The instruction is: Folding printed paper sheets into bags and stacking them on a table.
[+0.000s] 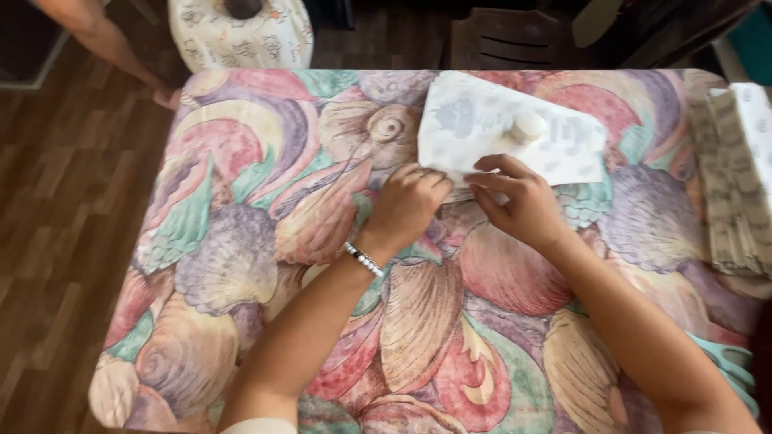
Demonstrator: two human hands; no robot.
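Note:
A white sheet of paper with faint grey print (482, 120) lies on the far middle of the table, and a small cream-white round lump (527, 127) sits on it. My left hand (406, 205), with a bead bracelet at the wrist, pinches the sheet's near edge. My right hand (519, 201) grips the same near edge just to the right, fingers curled over the paper. The two hands almost touch.
The table carries a cloth with large pastel shell patterns (241, 241). A stack of folded printed paper (736, 185) lies at the right edge. Another person's arm and hand (165, 96) reach the far left corner. A dark chair (507, 36) stands behind the table, a round patterned seat (241, 32) at far left.

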